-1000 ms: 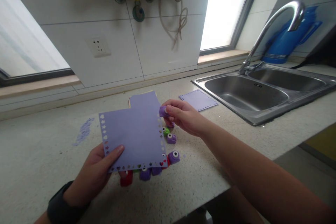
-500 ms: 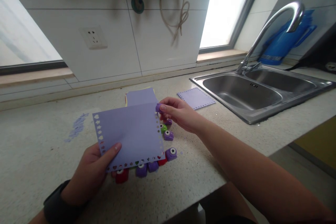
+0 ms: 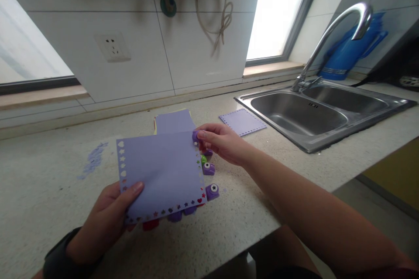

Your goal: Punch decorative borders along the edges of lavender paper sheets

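Note:
My left hand (image 3: 113, 202) grips a lavender paper sheet (image 3: 160, 170) at its lower left, thumb on top and the other fingers underneath. Heart, star and flower holes run along the sheet's left, bottom and right edges. At its upper right corner, my right hand (image 3: 222, 141) pinches a small purple craft punch (image 3: 195, 136) that sits on the paper's edge. Beneath and beside the sheet lie several more punches, among them a purple punch with a star (image 3: 212, 191), another purple punch (image 3: 208, 168) and a partly hidden red punch (image 3: 151, 225).
Behind the held sheet lies a stack of lavender and yellowish paper (image 3: 173, 121). A lavender sheet with a punched border (image 3: 242, 121) rests near the steel sink (image 3: 307, 146) with its faucet (image 3: 327, 37). Purple marks or scraps (image 3: 93, 160) lie left. A blue jug (image 3: 340, 59) stands behind the sink.
The sheet has tilted slightly and its lower left corner sits a little lower. My right hand and the punch stay at the upper right corner. The whole view has shifted slightly.

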Demonstrator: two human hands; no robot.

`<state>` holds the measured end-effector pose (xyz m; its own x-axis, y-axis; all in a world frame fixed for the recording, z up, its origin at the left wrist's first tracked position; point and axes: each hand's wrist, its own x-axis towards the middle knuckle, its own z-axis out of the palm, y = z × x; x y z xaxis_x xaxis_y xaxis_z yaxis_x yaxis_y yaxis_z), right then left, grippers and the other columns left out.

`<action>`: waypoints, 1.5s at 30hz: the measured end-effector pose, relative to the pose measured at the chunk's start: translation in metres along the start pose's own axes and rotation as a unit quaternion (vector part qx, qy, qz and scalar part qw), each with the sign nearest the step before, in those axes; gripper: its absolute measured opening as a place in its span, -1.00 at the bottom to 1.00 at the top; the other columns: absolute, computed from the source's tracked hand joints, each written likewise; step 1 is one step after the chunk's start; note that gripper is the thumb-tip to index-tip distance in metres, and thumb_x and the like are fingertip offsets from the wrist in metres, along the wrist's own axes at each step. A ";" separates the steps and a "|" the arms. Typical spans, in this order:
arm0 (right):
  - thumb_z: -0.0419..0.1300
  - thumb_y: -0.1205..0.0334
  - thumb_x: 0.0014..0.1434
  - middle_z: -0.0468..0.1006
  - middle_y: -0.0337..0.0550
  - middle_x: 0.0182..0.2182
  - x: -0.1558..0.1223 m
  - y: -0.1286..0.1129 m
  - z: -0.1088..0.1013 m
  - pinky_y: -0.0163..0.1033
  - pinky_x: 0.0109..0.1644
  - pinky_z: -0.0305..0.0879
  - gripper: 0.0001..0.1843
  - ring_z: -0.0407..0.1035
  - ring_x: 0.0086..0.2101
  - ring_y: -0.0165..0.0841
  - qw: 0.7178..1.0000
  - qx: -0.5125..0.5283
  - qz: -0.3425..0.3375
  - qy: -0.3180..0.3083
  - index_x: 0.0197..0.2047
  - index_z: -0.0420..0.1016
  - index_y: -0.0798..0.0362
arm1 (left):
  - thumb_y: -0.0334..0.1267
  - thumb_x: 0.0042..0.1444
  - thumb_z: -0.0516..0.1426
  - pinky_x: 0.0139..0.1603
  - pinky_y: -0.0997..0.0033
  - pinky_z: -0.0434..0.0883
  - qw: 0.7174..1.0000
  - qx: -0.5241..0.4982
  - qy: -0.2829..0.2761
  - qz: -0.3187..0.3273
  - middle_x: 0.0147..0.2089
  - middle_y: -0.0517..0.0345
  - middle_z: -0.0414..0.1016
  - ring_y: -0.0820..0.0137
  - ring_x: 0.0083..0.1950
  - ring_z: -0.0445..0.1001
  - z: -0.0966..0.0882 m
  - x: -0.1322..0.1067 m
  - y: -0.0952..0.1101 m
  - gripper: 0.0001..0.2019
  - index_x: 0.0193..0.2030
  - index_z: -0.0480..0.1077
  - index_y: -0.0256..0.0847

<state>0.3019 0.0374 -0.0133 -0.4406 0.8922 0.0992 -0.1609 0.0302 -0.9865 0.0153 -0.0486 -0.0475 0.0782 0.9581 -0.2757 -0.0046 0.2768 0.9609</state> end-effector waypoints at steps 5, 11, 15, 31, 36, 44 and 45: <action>0.37 -0.04 0.17 0.46 -0.24 -0.44 -0.002 -0.001 0.004 -0.31 -0.38 0.20 -0.67 0.33 -0.46 -0.47 0.999 0.030 0.013 -0.016 -0.31 0.54 0.08 | 0.07 -0.06 0.35 -0.55 0.12 0.56 0.999 -0.034 -0.010 -0.038 -0.46 -0.05 0.62 0.07 -0.52 0.59 0.003 -0.001 0.001 -0.59 -0.29 0.50 -0.26; 0.39 -0.04 0.14 0.48 -0.23 -0.40 -0.002 -0.002 0.005 -0.30 -0.35 0.27 -0.66 0.33 -0.43 -0.46 0.999 0.042 0.017 -0.021 -0.28 0.55 0.08 | 0.03 -0.13 0.38 -0.60 0.14 0.56 0.997 -0.051 0.005 -0.063 -0.53 0.07 0.57 0.12 -0.58 0.55 0.012 -0.001 0.012 -0.60 -0.30 0.49 -0.25; 0.39 -0.03 0.14 0.49 -0.22 -0.39 -0.003 -0.001 0.003 -0.31 -0.32 0.30 -0.68 0.35 -0.42 -0.46 0.999 0.047 0.016 -0.022 -0.27 0.57 0.08 | -0.07 -0.18 0.41 -0.66 0.34 0.50 0.996 -0.064 0.044 -0.040 -0.54 0.13 0.57 0.26 -0.63 0.51 0.014 -0.001 0.013 -0.64 -0.31 0.48 -0.24; 0.40 -0.03 0.12 0.52 -0.20 -0.40 -0.003 0.003 0.005 -0.32 -0.34 0.35 -0.66 0.40 -0.42 -0.45 0.999 0.034 0.020 -0.012 -0.31 0.55 0.09 | -0.06 -0.09 0.41 -0.62 0.17 0.55 0.997 -0.052 0.020 -0.051 -0.41 0.11 0.64 0.13 -0.57 0.57 0.011 0.002 0.004 -0.61 -0.21 0.41 -0.14; 0.40 -0.04 0.12 0.51 -0.22 -0.42 -0.003 0.003 0.004 -0.32 -0.32 0.36 -0.66 0.38 -0.43 -0.45 0.999 0.027 0.016 -0.013 -0.33 0.54 0.09 | -0.07 -0.01 0.36 -0.61 0.18 0.55 0.998 -0.045 0.014 -0.051 -0.42 0.11 0.64 0.15 -0.57 0.57 0.008 0.002 0.000 -0.67 -0.19 0.42 -0.16; 0.39 -0.07 0.13 0.51 -0.21 -0.44 -0.003 0.002 0.004 -0.30 -0.33 0.36 -0.64 0.38 -0.43 -0.43 1.000 0.000 0.015 -0.005 -0.32 0.55 0.08 | -0.10 0.01 0.35 -0.59 0.17 0.57 0.998 -0.038 0.004 -0.047 -0.40 0.06 0.65 0.12 -0.54 0.60 0.009 0.001 0.002 -0.70 -0.18 0.46 -0.17; 0.39 -0.08 0.13 0.51 -0.20 -0.44 -0.003 0.002 0.005 -0.30 -0.33 0.35 -0.64 0.38 -0.43 -0.43 1.000 -0.006 0.015 -0.004 -0.32 0.55 0.08 | -0.10 0.01 0.35 -0.58 0.17 0.57 0.998 -0.037 0.004 -0.047 -0.39 0.05 0.66 0.12 -0.53 0.60 0.009 0.001 0.002 -0.70 -0.18 0.46 -0.17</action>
<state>0.2989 0.0329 -0.0147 -0.4516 0.8895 0.0699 -0.1370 0.0083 -0.9905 0.0241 -0.0477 -0.0458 0.0731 0.9280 -0.3654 -0.0704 0.3703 0.9262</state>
